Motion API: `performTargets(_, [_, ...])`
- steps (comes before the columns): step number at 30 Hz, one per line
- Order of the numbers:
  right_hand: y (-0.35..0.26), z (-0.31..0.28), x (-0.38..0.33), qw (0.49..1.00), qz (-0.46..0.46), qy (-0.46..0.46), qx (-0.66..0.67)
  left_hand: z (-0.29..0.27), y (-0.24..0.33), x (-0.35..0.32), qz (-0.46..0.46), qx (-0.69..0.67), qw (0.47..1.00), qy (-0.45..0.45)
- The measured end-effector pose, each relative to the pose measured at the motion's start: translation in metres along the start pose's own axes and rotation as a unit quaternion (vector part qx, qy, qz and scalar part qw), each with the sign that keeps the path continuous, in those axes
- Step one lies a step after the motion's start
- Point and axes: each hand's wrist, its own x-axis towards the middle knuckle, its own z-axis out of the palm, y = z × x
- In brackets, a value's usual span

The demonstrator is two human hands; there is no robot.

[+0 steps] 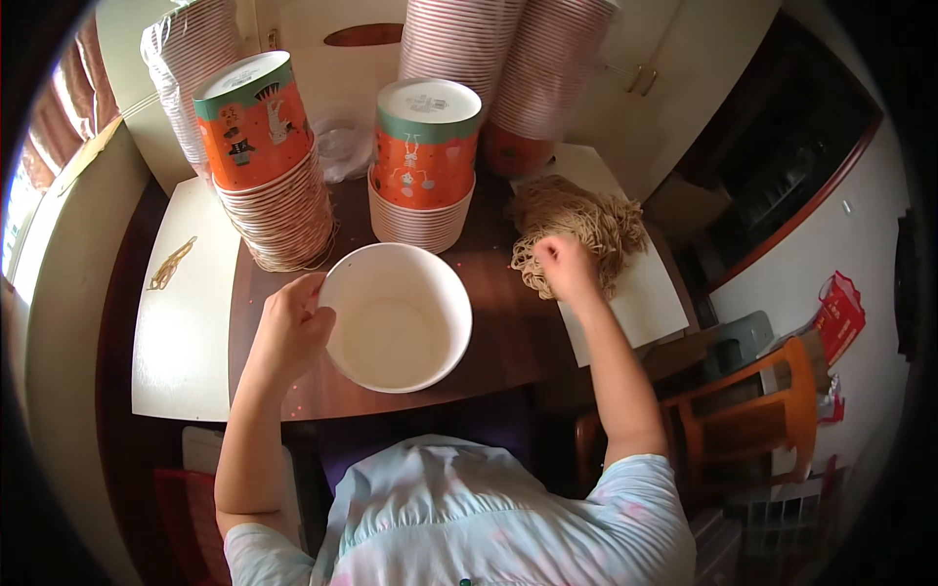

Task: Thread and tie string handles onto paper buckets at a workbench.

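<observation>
Surface (518,327): brown, with white flanks at 9 and 3 o'clock; cupboard doors (342,73) behind at 12.
White tub (396,337): near the front edge, mouth up; whether its base touches down is hidden.
Left hand (296,322): narrow grip pinching the tub's rim at 10 o'clock, probably to steady it.
Right hand (569,269): at the tub's 2 o'clock, fingers curled over a tan pile (596,220) of thin strands; whether this grip holds any, I cannot tell.
Orange stacks (427,161): at 11 and 12 o'clock, nested upside down, presumably to save room.
Tall stacks (459,44): behind, 12 to 1 o'clock, tops cut off.
Clear plastic (344,146): between orange stacks, partly hidden, hard to identify.
</observation>
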Motion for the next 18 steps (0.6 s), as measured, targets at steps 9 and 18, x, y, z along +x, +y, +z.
performTargets(9, [0.032, -0.002, 0.045, 0.929, -0.051, -0.119, -0.347, 0.005, -0.005, -0.011, -0.033, 0.010, 0.999, -0.010])
performTargets(18, [0.010, -0.053, 0.067, 0.944, 0.075, -0.079, 0.311, -0.011, 0.004, -0.017, 0.094, 0.089, 0.986, 0.109])
